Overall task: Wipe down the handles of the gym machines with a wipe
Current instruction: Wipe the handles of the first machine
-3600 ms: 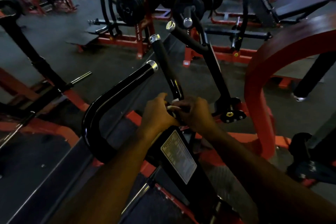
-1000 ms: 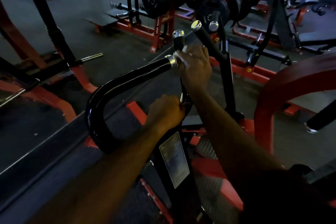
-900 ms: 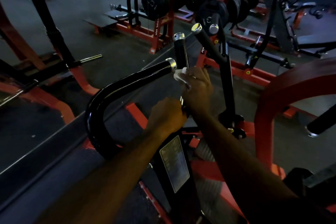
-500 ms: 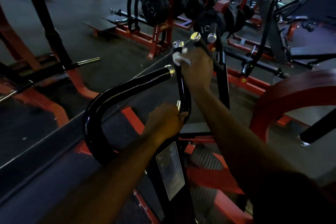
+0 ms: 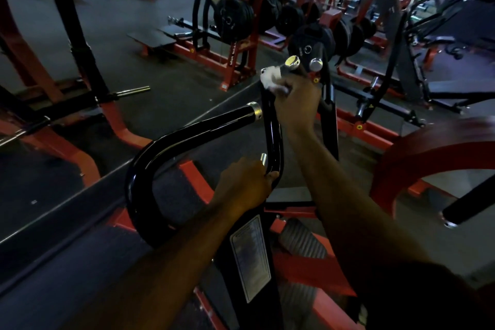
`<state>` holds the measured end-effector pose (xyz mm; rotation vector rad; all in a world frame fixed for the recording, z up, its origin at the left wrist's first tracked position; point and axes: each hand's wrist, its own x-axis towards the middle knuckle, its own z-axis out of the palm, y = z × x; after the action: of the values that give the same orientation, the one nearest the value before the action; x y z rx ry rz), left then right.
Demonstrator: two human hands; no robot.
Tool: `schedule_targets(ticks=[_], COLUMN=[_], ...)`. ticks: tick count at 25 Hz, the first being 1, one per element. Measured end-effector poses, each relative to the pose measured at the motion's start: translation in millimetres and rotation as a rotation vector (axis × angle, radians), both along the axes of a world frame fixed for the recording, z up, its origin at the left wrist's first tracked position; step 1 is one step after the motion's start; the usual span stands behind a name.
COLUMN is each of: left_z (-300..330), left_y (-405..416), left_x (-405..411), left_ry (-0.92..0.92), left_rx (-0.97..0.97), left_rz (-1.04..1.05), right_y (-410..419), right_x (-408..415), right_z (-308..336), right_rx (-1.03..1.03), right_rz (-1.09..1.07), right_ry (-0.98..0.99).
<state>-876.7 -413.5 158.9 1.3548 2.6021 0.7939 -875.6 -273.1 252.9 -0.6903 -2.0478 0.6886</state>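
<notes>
A black gym machine stands in front of me with an upright handle bar and a long curved handle ending in a chrome cap. My right hand grips the top of the upright bar with a white wipe bunched under its fingers. My left hand grips the machine at the base of the same bar. A second angled handle with a chrome cap rises just beyond my right hand.
A white label is on the machine's black post. A red curved frame is at the right. Racks of black weight plates and red benches fill the grey floor behind. A red and black machine stands at the left.
My right hand with the wipe has slid up and down the upright bar and now sits at its top end. My left hand has stayed at the bar's base.
</notes>
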Motion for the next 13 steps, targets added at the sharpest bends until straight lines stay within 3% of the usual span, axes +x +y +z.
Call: schedule_targets(ticks=[2,4,7,11,13], left_z=[-1,1,2,-3,-5], left_y=[0,0,1,3,4], left_x=[-1,-1,0,-1,-3], left_ry=[0.022,0.039,0.068,0.092,0.090], left_rx=[-0.010,-0.022,-0.050,-0.042,-0.057], left_rz=[-0.005,-0.010,-0.010,0.016,0.011], right_y=[-11,-13,13,38,40], right_x=[36,50,10,-37,-38], right_z=[-31,-46,-27,12,3], right_rx=[0.055,-0.027,-0.450,-1.113,-1.288], right_rz=[0.001,0.018,0.017,0.520,0.675], right_ry=[-0.009,-0.015,0.042,0.130,0.169])
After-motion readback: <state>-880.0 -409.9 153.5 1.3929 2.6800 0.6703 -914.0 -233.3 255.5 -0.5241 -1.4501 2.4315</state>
